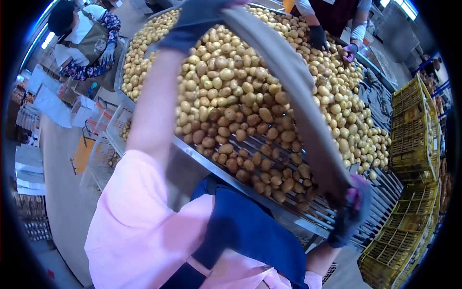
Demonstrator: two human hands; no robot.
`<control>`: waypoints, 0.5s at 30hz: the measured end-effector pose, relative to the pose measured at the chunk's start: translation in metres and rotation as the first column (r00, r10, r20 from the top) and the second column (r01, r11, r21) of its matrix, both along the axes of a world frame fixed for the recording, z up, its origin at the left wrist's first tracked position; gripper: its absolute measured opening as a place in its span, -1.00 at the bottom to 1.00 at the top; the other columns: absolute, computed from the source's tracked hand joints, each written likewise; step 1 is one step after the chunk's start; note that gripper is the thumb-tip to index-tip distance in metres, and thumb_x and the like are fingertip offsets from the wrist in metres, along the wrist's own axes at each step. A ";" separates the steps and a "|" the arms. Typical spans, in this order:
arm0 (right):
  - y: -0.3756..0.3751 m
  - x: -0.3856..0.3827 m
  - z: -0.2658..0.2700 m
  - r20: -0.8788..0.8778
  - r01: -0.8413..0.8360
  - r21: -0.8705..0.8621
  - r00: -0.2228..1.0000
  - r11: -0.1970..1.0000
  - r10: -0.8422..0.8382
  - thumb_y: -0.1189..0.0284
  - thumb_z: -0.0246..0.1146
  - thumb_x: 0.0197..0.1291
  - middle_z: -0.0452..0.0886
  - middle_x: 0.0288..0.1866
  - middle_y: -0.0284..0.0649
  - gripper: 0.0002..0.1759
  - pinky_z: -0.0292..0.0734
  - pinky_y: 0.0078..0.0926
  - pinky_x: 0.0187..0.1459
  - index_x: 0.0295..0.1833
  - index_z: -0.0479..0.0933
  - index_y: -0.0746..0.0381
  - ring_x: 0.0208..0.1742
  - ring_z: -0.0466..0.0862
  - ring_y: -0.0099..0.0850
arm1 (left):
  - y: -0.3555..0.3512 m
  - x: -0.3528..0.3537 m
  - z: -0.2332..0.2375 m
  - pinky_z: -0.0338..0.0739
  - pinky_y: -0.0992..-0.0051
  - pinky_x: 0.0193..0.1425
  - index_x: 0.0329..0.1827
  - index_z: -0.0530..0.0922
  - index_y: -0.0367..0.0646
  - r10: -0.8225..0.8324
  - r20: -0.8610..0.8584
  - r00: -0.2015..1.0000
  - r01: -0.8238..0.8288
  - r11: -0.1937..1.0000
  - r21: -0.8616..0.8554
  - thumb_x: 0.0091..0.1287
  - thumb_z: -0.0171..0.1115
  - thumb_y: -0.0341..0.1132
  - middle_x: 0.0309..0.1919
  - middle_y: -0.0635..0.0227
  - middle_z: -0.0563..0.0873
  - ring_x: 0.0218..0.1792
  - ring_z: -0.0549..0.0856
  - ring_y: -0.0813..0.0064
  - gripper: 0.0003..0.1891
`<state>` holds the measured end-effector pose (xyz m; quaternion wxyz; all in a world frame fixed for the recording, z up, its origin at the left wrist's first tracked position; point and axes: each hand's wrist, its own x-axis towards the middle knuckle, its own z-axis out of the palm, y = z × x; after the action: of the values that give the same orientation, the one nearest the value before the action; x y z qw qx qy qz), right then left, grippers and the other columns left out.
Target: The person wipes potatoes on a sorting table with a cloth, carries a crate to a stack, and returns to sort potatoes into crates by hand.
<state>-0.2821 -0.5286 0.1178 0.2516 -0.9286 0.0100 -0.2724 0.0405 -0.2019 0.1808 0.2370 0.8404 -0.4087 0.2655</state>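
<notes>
A long grey-brown cloth (301,103) hangs in a blurred diagonal band above the potatoes (226,74). My left hand (199,21), in a dark glove, grips its upper end over the far part of the sorting table. Its lower end is in my right hand (351,212), gloved in dark blue and purple, near the table's right front. Beneath the cloth, pale yellow potatoes lie heaped, with browner, shaded ones closer to me. The cloth and my left forearm hide some of them.
Metal bars (313,214) form the table bed, with a metal edge (202,161) before me. Yellow crates (409,130) stand at right, beside a dark grey cloth (378,98). A co-worker's gloved hands (317,38) touch potatoes opposite; another person (86,41) stands at left near white baskets (118,127).
</notes>
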 end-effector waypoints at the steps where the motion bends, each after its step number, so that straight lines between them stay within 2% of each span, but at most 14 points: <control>1: 0.023 0.007 -0.001 -0.036 -0.097 0.014 0.995 0.995 0.098 0.29 0.17 0.24 0.58 -0.11 -0.04 -0.72 0.49 -0.25 -0.05 -0.08 0.53 0.28 -0.12 0.60 -0.09 | 0.031 -0.021 0.015 0.48 0.50 0.13 0.08 0.58 0.04 0.071 0.015 0.997 -0.071 0.997 -0.006 0.29 0.05 -0.38 -0.05 0.35 0.69 -0.02 0.65 0.47 -0.68; 2: 0.043 0.014 -0.004 -0.122 -0.190 0.099 0.972 0.977 0.201 0.30 0.19 0.22 0.58 -0.11 -0.04 -0.73 0.50 -0.24 -0.08 -0.07 0.52 0.25 -0.14 0.60 -0.06 | 0.072 -0.021 0.004 0.53 0.48 0.01 0.04 0.59 0.13 0.179 0.285 0.942 -0.195 0.980 0.029 0.19 0.10 -0.44 -0.14 0.43 0.71 -0.12 0.67 0.33 -0.64; 3: 0.060 0.021 -0.011 -0.197 -0.274 0.190 0.930 0.943 0.310 0.31 0.21 0.20 0.58 -0.11 -0.03 -0.74 0.52 -0.22 -0.12 -0.07 0.52 0.23 -0.16 0.60 -0.04 | 0.099 -0.046 -0.003 0.48 0.47 0.08 0.10 0.55 0.12 0.260 0.322 0.911 -0.303 0.948 0.092 0.21 0.07 -0.46 -0.05 0.46 0.68 -0.05 0.63 0.37 -0.60; 4: 0.074 0.029 -0.027 -0.263 -0.368 0.223 0.869 0.903 0.419 0.31 0.22 0.18 0.57 -0.09 -0.02 -0.72 0.51 -0.23 -0.10 -0.04 0.51 0.21 -0.15 0.59 -0.04 | 0.131 -0.060 -0.022 0.43 0.40 0.17 0.10 0.55 0.10 0.300 0.291 0.908 -0.346 0.930 0.122 0.21 0.07 -0.44 -0.04 0.46 0.67 -0.03 0.63 0.35 -0.62; 5: 0.086 0.036 -0.047 -0.319 -0.456 0.260 0.791 0.851 0.522 0.32 0.24 0.16 0.55 -0.06 0.00 -0.70 0.50 -0.24 -0.09 -0.01 0.50 0.19 -0.13 0.58 -0.04 | 0.169 -0.068 -0.062 0.31 0.33 0.30 0.13 0.53 0.07 0.440 0.181 0.880 -0.465 0.875 0.134 0.23 0.06 -0.44 -0.02 0.46 0.67 0.03 0.61 0.34 -0.61; 6: 0.096 0.041 -0.070 -0.304 -0.470 0.260 0.789 0.844 0.533 0.32 0.24 0.16 0.55 -0.06 0.00 -0.70 0.50 -0.24 -0.09 -0.01 0.50 0.19 -0.13 0.58 -0.04 | 0.186 -0.094 -0.089 0.23 0.26 0.34 0.15 0.51 0.10 0.466 -0.167 0.869 -0.465 0.884 0.051 0.24 0.05 -0.43 -0.02 0.44 0.67 0.04 0.60 0.34 -0.60; 7: 0.106 0.047 -0.094 -0.337 -0.547 0.202 0.740 0.812 0.582 0.28 0.23 0.16 0.53 0.00 0.00 -0.66 0.45 -0.19 -0.02 0.03 0.48 0.17 -0.05 0.54 -0.06 | 0.223 -0.107 -0.136 0.21 0.25 0.34 0.16 0.50 0.10 0.552 -0.212 0.806 -0.527 0.833 0.167 0.24 0.04 -0.42 0.05 0.32 0.63 0.09 0.57 0.33 -0.60; 8: 0.115 0.052 -0.112 -0.374 -0.618 0.146 0.688 0.772 0.622 0.25 0.22 0.16 0.50 0.05 -0.01 -0.61 0.40 -0.14 0.04 0.08 0.47 0.15 0.03 0.51 -0.08 | 0.244 -0.127 -0.179 0.23 0.15 0.30 0.16 0.50 0.13 0.753 -0.102 0.650 -0.634 0.612 0.472 0.20 0.13 -0.25 0.11 0.15 0.55 0.14 0.48 0.15 -0.59; 9: 0.121 0.056 -0.125 -0.358 -0.629 0.143 0.687 0.764 0.632 0.25 0.22 0.16 0.50 0.05 -0.01 -0.61 0.40 -0.14 0.04 0.08 0.47 0.15 0.03 0.51 -0.08 | 0.214 -0.173 -0.168 0.24 0.06 0.25 0.15 0.50 0.14 0.871 -0.106 0.479 -0.529 0.383 0.757 0.09 0.24 0.01 0.14 0.05 0.46 0.13 0.41 -0.03 -0.48; 10: 0.127 0.058 -0.136 -0.402 -0.627 0.003 0.713 0.779 0.575 0.20 0.20 0.16 0.47 0.11 -0.01 -0.56 0.32 -0.07 0.10 0.13 0.44 0.13 0.11 0.44 -0.08 | 0.229 -0.195 -0.201 0.27 0.00 0.15 0.13 0.50 0.16 0.817 -0.175 0.549 -0.455 0.468 0.758 -0.07 0.29 0.21 0.12 0.07 0.43 0.04 0.41 -0.06 -0.34; 11: 0.133 0.061 -0.145 -0.433 -0.614 -0.136 0.743 0.777 0.511 0.15 0.18 0.16 0.43 0.16 -0.02 -0.51 0.25 0.00 0.16 0.18 0.41 0.12 0.19 0.38 -0.09 | 0.227 -0.205 -0.214 0.28 0.02 0.13 0.11 0.50 0.10 0.759 -0.390 0.522 -0.409 0.623 0.667 0.00 0.25 0.21 0.09 0.10 0.44 0.04 0.42 -0.01 -0.37; 12: 0.141 0.064 -0.152 -0.417 -0.617 -0.128 0.744 0.777 0.522 0.15 0.18 0.16 0.43 0.16 -0.02 -0.51 0.25 0.00 0.16 0.18 0.41 0.12 0.19 0.38 -0.09 | 0.230 -0.212 -0.249 0.30 0.04 0.10 0.13 0.49 0.04 0.695 -0.303 0.652 -0.489 0.691 0.532 0.06 0.20 0.21 0.02 0.11 0.47 0.03 0.43 0.03 -0.37; 14: 0.153 0.066 -0.162 -0.415 -0.563 -0.137 0.780 0.815 0.469 0.08 0.15 0.17 0.37 0.24 -0.03 -0.43 0.15 0.11 0.19 0.26 0.36 0.08 0.25 0.31 -0.05 | 0.204 -0.207 -0.262 0.30 0.06 0.10 0.13 0.48 -0.01 0.663 -0.269 0.699 -0.558 0.741 0.375 0.13 0.13 0.22 0.01 0.12 0.48 0.03 0.44 0.07 -0.38; 15: 0.158 0.066 -0.167 -0.395 -0.565 -0.148 0.786 0.812 0.475 0.08 0.15 0.17 0.37 0.24 -0.03 -0.43 0.15 0.11 0.19 0.26 0.36 0.08 0.25 0.31 -0.05 | 0.188 -0.200 -0.270 0.29 0.06 0.10 0.15 0.47 0.00 0.688 -0.194 0.699 -0.601 0.712 0.363 0.14 0.11 0.23 0.04 0.12 0.47 0.04 0.44 0.07 -0.37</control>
<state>-0.2159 -0.3704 -0.0494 0.1887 -0.9517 -0.2407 -0.0262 -0.1592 -0.0134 -0.0893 0.0719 0.9854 -0.0741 0.1356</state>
